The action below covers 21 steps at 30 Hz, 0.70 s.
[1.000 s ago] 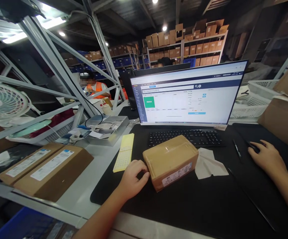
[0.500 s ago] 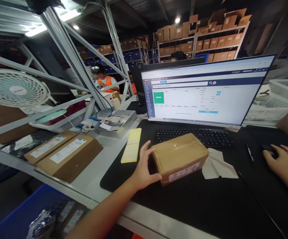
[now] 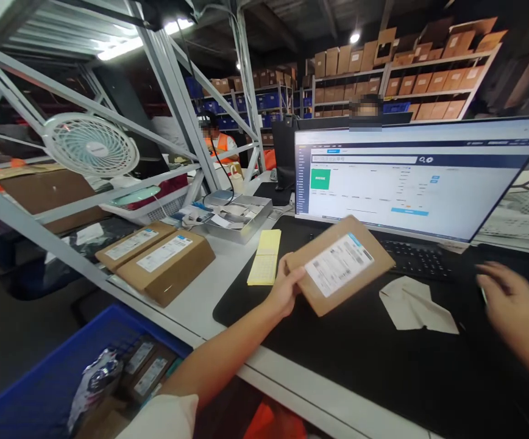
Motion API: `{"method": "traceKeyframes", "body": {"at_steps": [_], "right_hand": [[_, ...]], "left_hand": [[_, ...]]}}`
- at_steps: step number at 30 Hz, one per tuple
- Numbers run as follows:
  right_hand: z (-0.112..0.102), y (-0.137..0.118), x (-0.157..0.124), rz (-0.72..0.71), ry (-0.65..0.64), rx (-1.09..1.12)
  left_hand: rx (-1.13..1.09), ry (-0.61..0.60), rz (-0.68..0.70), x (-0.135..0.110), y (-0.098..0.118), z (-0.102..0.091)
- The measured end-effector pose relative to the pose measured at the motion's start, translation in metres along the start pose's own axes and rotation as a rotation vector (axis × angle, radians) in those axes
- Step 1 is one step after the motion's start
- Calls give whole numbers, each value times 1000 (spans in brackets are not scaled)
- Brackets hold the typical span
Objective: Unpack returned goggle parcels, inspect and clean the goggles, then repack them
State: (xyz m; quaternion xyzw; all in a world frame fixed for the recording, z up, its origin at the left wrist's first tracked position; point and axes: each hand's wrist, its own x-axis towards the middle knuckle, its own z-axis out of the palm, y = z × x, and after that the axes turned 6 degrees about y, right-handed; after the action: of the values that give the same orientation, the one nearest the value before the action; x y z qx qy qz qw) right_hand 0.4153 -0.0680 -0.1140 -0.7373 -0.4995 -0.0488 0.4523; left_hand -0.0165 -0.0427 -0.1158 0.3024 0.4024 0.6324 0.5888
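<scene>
My left hand [image 3: 287, 286] is closed on the left end of a brown cardboard box [image 3: 301, 262], holding it tilted above the black desk mat [image 3: 337, 360]. A white shipping label [image 3: 340, 265] with a blue corner faces me. At the right, my right hand [image 3: 514, 302] is over the mat with fingers bent and blurred. A thin pale edge, perhaps a pen, shows by its thumb; whether it is gripped is unclear. Between the hands lies a crumpled beige cloth [image 3: 417, 305].
A monitor [image 3: 365, 177] and keyboard [image 3: 422, 259] stand behind the box. Left are a yellow slip pad [image 3: 264, 259], a metal tray [image 3: 246, 228], labelled cartons [image 3: 168, 268] and a fan [image 3: 93, 146]. Below is a blue bin [image 3: 40, 378]. A co-worker in an orange vest [image 3: 221, 143] is further back.
My left hand has gripped the box, raised it and turned its labelled face toward me. My right hand has left the mouse for the spot where the pen lay. The view has swung left.
</scene>
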Motion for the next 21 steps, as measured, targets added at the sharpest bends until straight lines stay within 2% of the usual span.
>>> {"method": "traceKeyframes", "body": {"at_steps": [3, 5, 6, 8, 10, 12, 14, 16, 18, 21], "right_hand": [[10, -89, -56, 117, -594, 409], [22, -133, -93, 238, -843, 692], [29, -150, -108, 273, -896, 828], [43, -175, -126, 319, -885, 1070], [53, -189, -129, 366, -737, 1224], [57, -193, -121, 402, -611, 1305], [55, -191, -112, 419, -589, 1321], [49, -190, -108, 423, -643, 1239], [45, -190, -110, 391, -724, 1086], [31, -184, -110, 262, -777, 867]], "left_hand": [[-166, 60, -89, -6, 0, 2], [-193, 11, -66, -13, -3, 1], [-173, -34, -45, -17, -5, 0], [-70, -141, 23, -23, -8, -5], [57, -242, 127, -23, -8, -12], [161, -311, 216, -18, -3, -19], [231, -354, 238, -10, 3, -23], [287, -392, 150, -4, 10, -24], [328, -390, -44, -3, 14, -23], [303, -270, -282, -10, 18, -17]]}}
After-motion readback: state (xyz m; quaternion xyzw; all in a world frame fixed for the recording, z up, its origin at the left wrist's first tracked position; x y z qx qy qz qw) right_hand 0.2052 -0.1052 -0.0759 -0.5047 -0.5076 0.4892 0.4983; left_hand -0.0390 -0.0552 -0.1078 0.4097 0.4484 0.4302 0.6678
